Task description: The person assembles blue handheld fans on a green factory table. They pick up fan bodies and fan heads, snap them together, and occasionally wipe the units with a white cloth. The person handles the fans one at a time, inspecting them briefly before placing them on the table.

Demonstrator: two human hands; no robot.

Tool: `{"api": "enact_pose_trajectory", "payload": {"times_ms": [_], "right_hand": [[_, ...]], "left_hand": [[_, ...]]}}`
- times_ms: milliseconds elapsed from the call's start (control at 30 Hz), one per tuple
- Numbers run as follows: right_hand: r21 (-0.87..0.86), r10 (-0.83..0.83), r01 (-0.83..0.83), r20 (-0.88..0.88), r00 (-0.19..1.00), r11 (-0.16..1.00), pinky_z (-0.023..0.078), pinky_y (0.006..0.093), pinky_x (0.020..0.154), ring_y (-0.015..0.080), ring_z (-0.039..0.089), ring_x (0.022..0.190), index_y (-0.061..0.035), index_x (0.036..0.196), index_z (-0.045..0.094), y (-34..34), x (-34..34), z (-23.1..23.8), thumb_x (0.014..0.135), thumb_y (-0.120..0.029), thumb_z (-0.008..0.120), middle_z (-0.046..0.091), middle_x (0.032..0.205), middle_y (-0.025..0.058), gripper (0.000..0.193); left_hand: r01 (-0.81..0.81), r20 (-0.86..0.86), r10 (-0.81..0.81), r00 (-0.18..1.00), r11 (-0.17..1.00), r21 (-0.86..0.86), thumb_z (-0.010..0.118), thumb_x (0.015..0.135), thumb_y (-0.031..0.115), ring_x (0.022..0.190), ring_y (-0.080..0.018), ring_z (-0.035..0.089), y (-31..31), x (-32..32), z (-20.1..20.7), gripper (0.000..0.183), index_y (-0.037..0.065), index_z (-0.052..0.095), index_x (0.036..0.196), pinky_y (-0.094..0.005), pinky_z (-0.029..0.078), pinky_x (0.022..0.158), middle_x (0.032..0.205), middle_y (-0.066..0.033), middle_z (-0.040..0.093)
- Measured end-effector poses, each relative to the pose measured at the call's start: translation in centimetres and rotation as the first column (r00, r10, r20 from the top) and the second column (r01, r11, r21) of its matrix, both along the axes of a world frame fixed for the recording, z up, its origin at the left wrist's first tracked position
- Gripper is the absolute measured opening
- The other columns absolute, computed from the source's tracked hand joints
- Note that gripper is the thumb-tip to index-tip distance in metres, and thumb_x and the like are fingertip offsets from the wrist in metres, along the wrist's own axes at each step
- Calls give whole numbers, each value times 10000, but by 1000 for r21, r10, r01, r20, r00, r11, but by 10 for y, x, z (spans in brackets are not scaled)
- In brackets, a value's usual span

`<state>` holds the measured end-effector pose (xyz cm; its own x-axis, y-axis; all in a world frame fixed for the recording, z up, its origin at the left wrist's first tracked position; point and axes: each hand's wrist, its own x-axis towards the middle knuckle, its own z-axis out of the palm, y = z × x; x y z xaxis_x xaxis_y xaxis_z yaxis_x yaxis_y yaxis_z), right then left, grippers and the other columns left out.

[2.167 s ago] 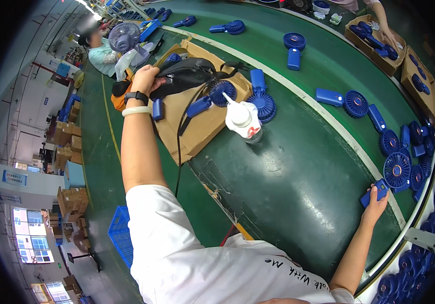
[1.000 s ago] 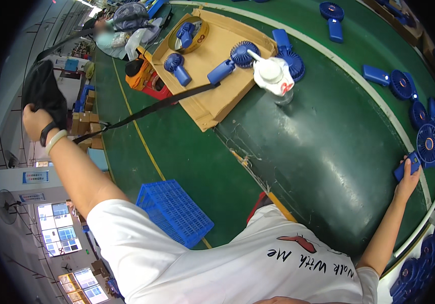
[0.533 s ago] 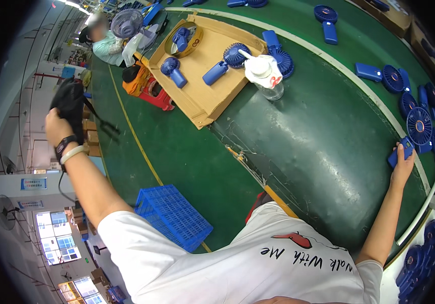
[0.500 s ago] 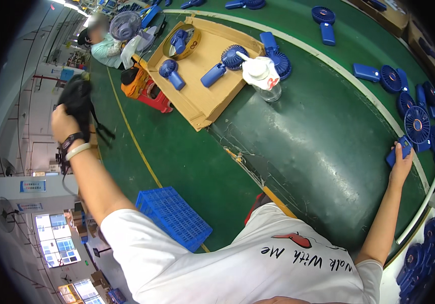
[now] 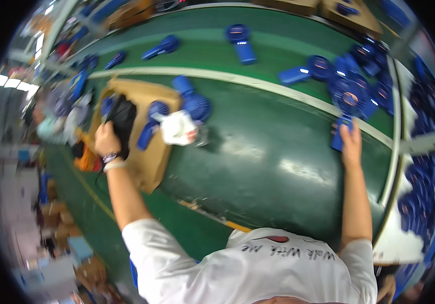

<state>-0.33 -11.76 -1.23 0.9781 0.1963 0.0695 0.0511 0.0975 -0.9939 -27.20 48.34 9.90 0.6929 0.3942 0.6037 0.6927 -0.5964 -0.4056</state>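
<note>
My left hand (image 5: 107, 141) is closed on a black, soft-looking bag-like thing (image 5: 124, 119), held over the left part of a shallow cardboard tray (image 5: 149, 169). Motion blur hides its exact kind. Out to the right, my right hand (image 5: 350, 144) grips a blue handheld fan (image 5: 339, 138) by its handle, the round head pointing away from me beside other fans. Inside the tray lies another blue fan (image 5: 149, 126), partly covered. A further fan (image 5: 194, 105) rests at the tray's right edge, behind a clear jar topped with white cloth (image 5: 178, 128).
Several blue fans lie beyond the white line, among them one at the back (image 5: 240, 44) and a cluster at the right (image 5: 367, 66). A white-edged surface (image 5: 392, 223) holds many more. A metal bar (image 5: 425, 143) crosses there. Someone in light green (image 5: 50, 129) is at the far left.
My left hand has swung from the far left to over the cardboard tray, carrying the black thing. The view has turned; my right hand still holds its fan.
</note>
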Motion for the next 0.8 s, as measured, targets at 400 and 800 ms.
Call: {"api": "enact_pose_trajectory", "payload": {"times_ms": [400, 800], "right_hand": [[314, 231, -157, -214, 949, 936, 486, 316, 810, 188, 615, 882, -18, 1212, 459, 15, -35, 67, 811, -40, 588, 598, 1017, 94, 422], [291, 237, -178, -182, 954, 940, 472, 306, 835, 160, 602, 900, -10, 1174, 477, 3, -38, 74, 806, -52, 611, 608, 1014, 87, 394]], "left_hand": [[132, 157, -94, 983, 958, -256, 443, 738, -44, 1018, -308, 556, 8, 56, -52, 368, 93, 604, 1039, -372, 455, 842, 1126, -116, 578], [68, 54, -48, 997, 872, -484, 515, 742, -32, 1050, -374, 517, 32, 50, -47, 383, 101, 596, 1093, -417, 415, 903, 1122, -204, 546]]}}
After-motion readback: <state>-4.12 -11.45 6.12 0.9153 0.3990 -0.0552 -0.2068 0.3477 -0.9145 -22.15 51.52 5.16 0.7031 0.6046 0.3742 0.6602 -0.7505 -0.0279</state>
